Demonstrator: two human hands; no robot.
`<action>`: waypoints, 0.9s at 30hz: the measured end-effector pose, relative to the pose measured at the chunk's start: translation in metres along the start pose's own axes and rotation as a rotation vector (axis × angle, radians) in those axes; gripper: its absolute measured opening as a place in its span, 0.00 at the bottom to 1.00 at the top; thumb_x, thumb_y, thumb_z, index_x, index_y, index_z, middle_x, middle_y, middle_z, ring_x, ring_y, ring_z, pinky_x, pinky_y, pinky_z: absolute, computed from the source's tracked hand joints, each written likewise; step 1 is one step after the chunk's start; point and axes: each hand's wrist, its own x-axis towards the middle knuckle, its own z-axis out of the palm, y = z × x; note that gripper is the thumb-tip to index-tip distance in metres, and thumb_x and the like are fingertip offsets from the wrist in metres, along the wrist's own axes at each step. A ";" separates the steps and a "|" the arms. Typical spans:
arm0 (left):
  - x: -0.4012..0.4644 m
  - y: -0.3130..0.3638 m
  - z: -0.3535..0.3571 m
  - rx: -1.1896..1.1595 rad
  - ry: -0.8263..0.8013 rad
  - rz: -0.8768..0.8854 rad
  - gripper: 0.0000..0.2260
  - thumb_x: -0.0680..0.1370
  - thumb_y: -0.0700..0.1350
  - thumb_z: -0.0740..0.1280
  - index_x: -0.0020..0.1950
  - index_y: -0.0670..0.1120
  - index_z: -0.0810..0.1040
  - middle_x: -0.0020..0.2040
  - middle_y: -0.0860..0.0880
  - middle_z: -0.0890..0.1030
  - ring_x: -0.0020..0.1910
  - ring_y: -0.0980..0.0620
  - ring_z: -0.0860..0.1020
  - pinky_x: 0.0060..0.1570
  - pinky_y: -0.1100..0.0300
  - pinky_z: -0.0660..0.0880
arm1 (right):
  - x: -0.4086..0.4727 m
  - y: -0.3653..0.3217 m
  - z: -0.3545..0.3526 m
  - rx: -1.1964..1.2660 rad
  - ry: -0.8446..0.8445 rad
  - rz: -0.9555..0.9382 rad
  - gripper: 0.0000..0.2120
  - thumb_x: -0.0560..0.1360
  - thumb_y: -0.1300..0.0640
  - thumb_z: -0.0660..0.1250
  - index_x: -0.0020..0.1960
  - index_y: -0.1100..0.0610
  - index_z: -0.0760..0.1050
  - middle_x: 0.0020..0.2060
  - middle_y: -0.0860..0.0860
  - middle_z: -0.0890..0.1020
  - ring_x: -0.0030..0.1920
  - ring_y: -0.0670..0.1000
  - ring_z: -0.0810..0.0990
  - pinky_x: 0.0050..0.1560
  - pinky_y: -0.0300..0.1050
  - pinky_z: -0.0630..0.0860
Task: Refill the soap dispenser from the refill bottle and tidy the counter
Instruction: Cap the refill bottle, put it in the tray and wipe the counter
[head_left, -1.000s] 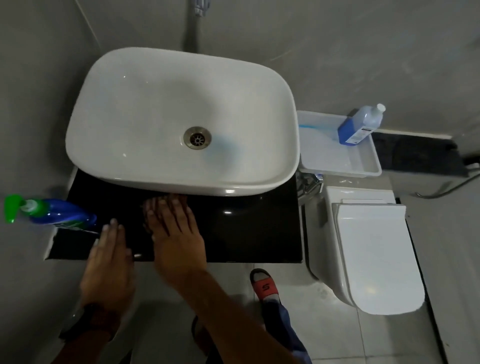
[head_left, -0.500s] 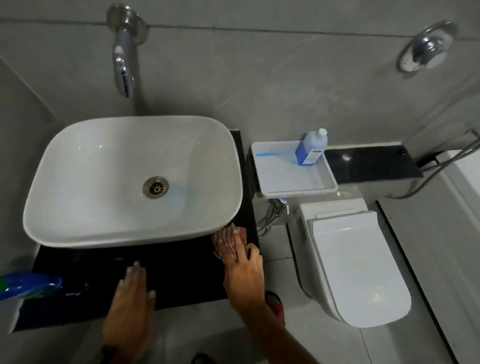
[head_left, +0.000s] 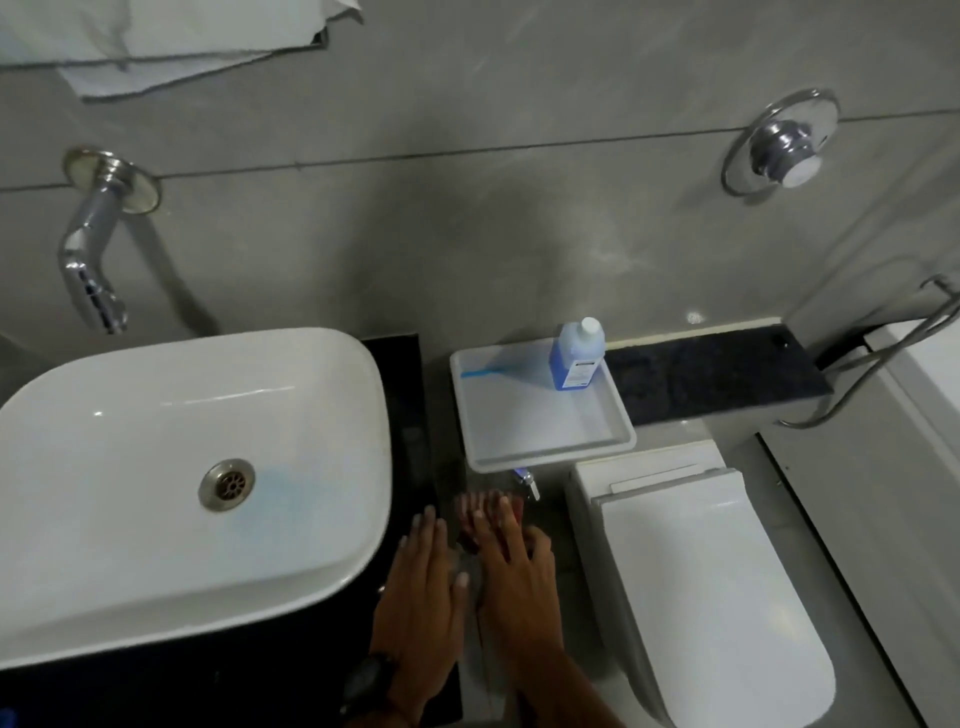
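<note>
Left hand (head_left: 423, 587) flat, fingers straight; right hand (head_left: 511, 566) beside it, palm down.

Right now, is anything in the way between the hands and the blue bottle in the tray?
Nothing visible blocks it. The blue bottle stands at the tray's far edge; only the low near rim lies between it and the hands.

Both forearms are bare, and a black wristwatch (head_left: 370, 685) sits on the left wrist.

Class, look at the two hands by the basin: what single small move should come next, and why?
Probably draw the right hand and its reddish cloth back onto the black counter. The cloth has passed the counter's right edge, beside the flat left hand.
</note>
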 end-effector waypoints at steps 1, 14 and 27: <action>0.016 0.008 0.002 -0.013 0.011 -0.011 0.28 0.81 0.53 0.54 0.78 0.40 0.59 0.80 0.43 0.59 0.79 0.47 0.56 0.75 0.51 0.55 | 0.011 0.009 -0.007 -0.001 0.006 0.013 0.36 0.76 0.51 0.68 0.81 0.44 0.60 0.82 0.52 0.62 0.66 0.60 0.70 0.65 0.54 0.77; 0.206 0.005 0.023 0.135 0.129 -0.385 0.31 0.80 0.56 0.48 0.79 0.40 0.54 0.80 0.42 0.57 0.79 0.43 0.57 0.77 0.47 0.56 | 0.200 0.062 -0.017 0.029 -0.090 0.032 0.41 0.77 0.54 0.71 0.83 0.47 0.52 0.82 0.55 0.58 0.71 0.63 0.67 0.72 0.63 0.72; 0.223 -0.019 0.051 0.259 0.132 -0.408 0.30 0.80 0.53 0.53 0.78 0.38 0.57 0.79 0.39 0.59 0.78 0.40 0.57 0.76 0.43 0.58 | 0.255 0.046 0.031 0.025 -0.317 0.047 0.50 0.75 0.47 0.73 0.84 0.49 0.43 0.83 0.58 0.49 0.76 0.64 0.62 0.78 0.62 0.63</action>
